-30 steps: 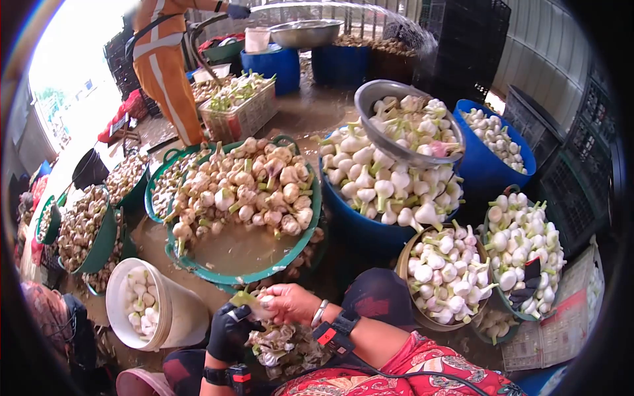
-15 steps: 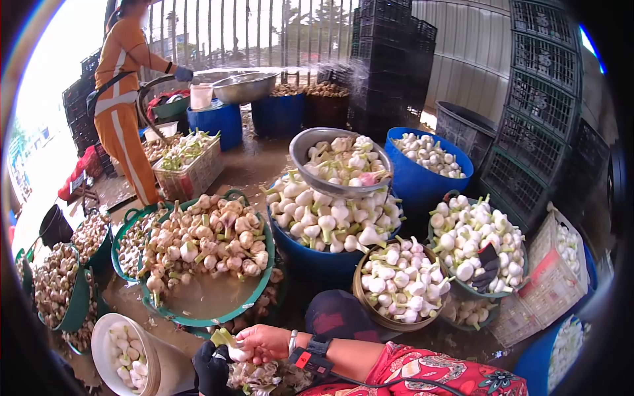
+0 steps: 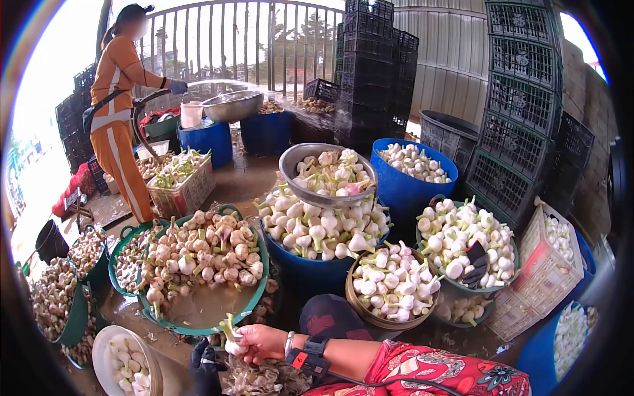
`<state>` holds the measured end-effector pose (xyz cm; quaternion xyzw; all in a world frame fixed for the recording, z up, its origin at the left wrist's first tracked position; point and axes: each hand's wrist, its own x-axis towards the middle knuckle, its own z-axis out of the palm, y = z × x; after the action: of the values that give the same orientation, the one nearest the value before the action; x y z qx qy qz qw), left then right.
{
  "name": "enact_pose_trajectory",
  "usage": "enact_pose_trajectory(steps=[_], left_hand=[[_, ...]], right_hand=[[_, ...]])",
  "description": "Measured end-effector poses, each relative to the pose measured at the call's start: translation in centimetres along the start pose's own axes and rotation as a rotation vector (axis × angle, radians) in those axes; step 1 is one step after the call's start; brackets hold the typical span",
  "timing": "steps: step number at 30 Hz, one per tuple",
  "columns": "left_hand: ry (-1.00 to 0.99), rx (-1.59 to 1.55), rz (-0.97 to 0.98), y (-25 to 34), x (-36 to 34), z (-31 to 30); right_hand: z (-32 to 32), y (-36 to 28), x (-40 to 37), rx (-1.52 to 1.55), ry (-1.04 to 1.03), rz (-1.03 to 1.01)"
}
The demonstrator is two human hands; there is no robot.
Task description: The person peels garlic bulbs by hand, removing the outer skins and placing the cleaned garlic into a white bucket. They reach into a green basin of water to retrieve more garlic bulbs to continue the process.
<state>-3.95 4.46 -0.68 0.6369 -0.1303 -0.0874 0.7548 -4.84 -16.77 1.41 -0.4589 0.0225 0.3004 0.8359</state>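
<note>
And a garlic bulb (image 3: 234, 347) is clamped in the right hand's fingers (image 3: 254, 338); the left hand (image 3: 207, 368) (black-gloved, finger spread impossible to tell) is held nearby.

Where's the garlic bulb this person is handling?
In the head view, low and left of centre, the garlic bulb is in the right hand, near the black-gloved left hand.

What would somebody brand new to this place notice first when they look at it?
Probably the person in orange at the upper left, with a jet of water spraying across the back toward the stacked black crates. Next, the heap of white garlic in the middle, topped by a tilted metal bowl of more garlic. Then, low in front, the right hand holding one bulb near the black-gloved left hand.
</note>
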Motion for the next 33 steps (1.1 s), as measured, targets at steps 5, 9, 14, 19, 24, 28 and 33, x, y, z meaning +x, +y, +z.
enact_pose_trajectory(steps=[5,9,14,19,24,28,33], left_hand=[[-0.128,0.109,-0.092,3.3,-0.6,2.3],[-0.084,-0.036,-0.099,2.7,-0.6,1.6],[-0.285,0.208,0.38,0.1,0.8,-1.3],[-0.145,0.189,0.167,2.4,-0.4,1.7],[-0.097,-0.173,-0.102,-2.7,0.5,-0.8],[-0.064,0.982,0.558,-2.5,0.9,-2.4],[-0.086,1.909,0.738,-4.7,3.3,-4.9]], right_hand=[[1.4,1.1,0.7,-0.221,0.088,0.017],[0.4,1.6,1.5,-0.223,0.024,-0.026],[0.3,0.2,0.3,0.049,0.091,0.279],[0.4,0.6,0.4,0.35,-0.143,0.318],[0.2,0.8,2.0,0.001,0.262,0.048],[-0.7,2.5,4.6,-0.181,0.304,-0.283],[0.1,-2.4,1.6,-0.141,-0.071,-0.16]])
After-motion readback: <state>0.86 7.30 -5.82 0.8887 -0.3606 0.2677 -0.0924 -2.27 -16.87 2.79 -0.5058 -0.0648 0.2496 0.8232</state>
